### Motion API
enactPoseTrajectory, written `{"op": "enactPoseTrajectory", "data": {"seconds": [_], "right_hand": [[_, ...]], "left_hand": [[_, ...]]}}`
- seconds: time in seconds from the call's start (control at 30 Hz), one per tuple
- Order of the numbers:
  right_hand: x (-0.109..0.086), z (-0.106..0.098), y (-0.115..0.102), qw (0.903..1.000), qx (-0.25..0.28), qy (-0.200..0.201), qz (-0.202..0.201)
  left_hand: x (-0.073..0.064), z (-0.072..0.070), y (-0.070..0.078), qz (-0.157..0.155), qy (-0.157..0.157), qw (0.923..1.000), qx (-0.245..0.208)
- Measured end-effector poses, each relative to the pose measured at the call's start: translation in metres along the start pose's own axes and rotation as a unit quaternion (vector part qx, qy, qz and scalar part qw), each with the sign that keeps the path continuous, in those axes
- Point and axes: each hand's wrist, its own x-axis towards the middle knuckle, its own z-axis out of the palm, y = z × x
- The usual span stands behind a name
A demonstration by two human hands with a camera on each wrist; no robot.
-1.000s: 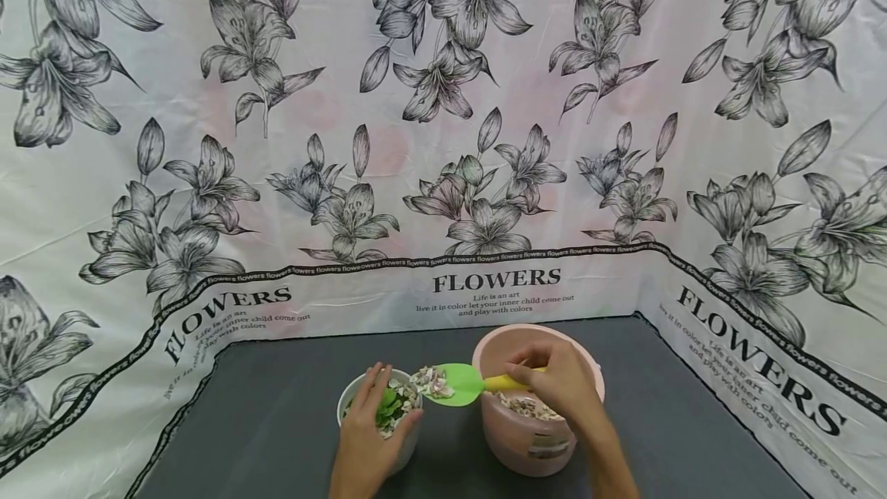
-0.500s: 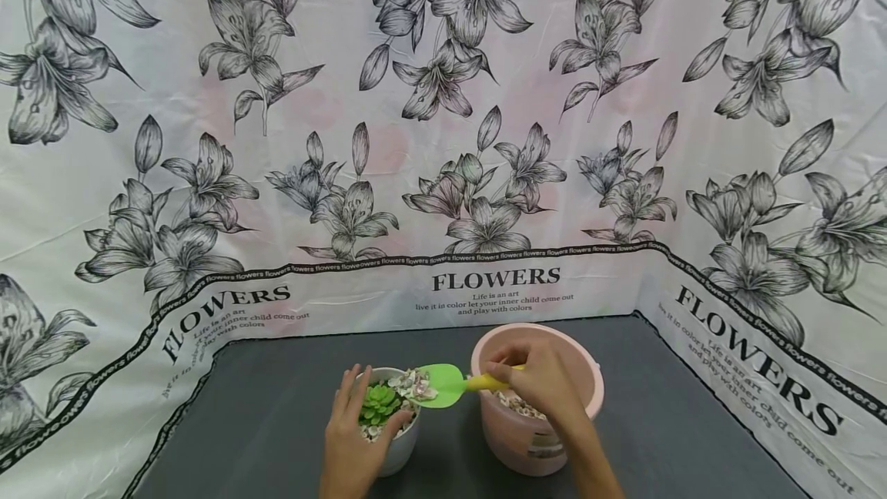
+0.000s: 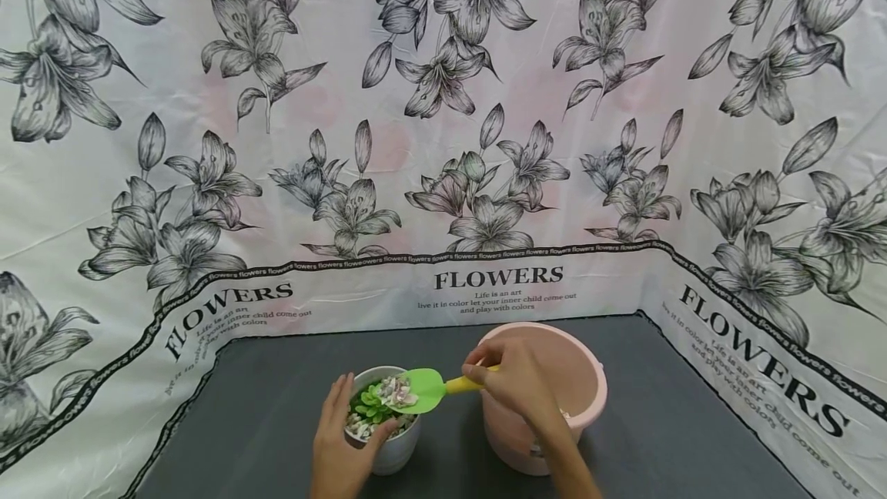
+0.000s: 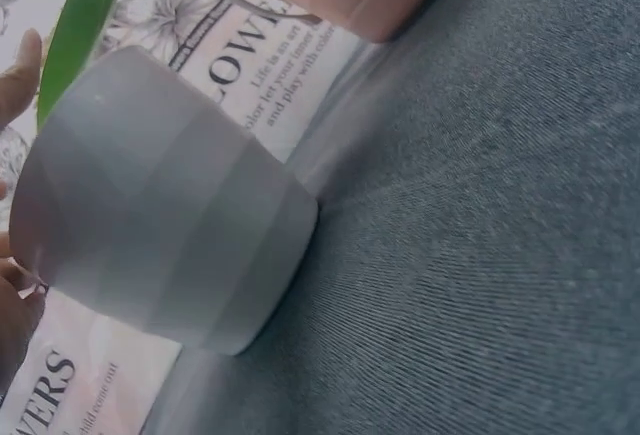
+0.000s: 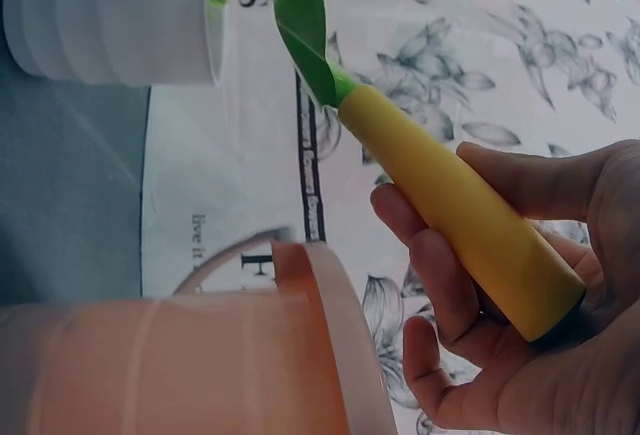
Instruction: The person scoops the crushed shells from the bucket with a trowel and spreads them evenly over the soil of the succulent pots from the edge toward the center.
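My left hand (image 3: 339, 441) rests against a white flower pot (image 3: 396, 454), its straight fingers along the left rim and its thumb at the near rim. Inside the pot sit a green succulent (image 3: 366, 405) and pale pebbles (image 3: 360, 430). My right hand (image 3: 513, 377) grips the yellow handle of a small green trowel (image 3: 431, 390). The blade carries pebbles (image 3: 398, 390) and its tip hangs above the pot's right part, hiding some of the succulent. In the right wrist view, thumb and fingers curl round the handle (image 5: 450, 205). The left wrist view shows the pot's faceted wall (image 4: 180, 215).
To the pot's right stands a pink bucket (image 3: 596, 406), with a thin handle (image 5: 225, 255) visible in the right wrist view. Both containers are on a dark grey cloth surface (image 3: 263, 414). Flower-printed white fabric (image 3: 388, 306) rises behind and along both sides.
The right hand has moved left with the loaded trowel, from between bucket and pot to over the pot. The left hand has shifted left and down, uncovering the succulent.
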Motion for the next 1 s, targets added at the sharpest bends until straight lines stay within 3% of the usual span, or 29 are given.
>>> {"op": "enactPoseTrajectory", "data": {"seconds": [0.2,0.3,0.4,0.47,0.6,0.7,0.83,1.0], "right_hand": [[0.002,0.013,-0.006,0.9987,-0.010,-0.029,-0.041],[0.003,0.020,-0.011,0.9973,-0.005,-0.046,-0.057],[0.003,0.027,-0.017,0.9964,-0.007,-0.057,-0.063],[0.003,0.033,-0.022,0.9956,-0.025,-0.055,-0.072],[0.000,0.047,-0.034,0.9898,-0.081,-0.039,-0.110],[-0.004,0.056,-0.044,0.9805,-0.128,-0.021,-0.147],[-0.009,0.064,-0.052,0.9611,-0.196,0.022,-0.193],[-0.012,0.069,-0.053,0.9477,-0.224,0.050,-0.222]], "left_hand": [[0.000,-0.003,-0.006,-0.068,-0.042,0.9968,-0.003],[0.001,-0.005,-0.007,-0.114,-0.084,0.9898,-0.018],[0.000,-0.005,-0.008,-0.136,-0.115,0.9838,-0.021],[0.000,-0.005,-0.009,-0.141,-0.120,0.9825,-0.019],[-0.001,-0.005,-0.010,-0.139,-0.103,0.9845,-0.027],[-0.001,-0.006,-0.010,-0.126,-0.090,0.9879,-0.014],[0.000,-0.005,-0.012,-0.109,-0.084,0.9903,0.021],[-0.002,-0.005,-0.014,-0.108,-0.069,0.9912,0.033]]}}
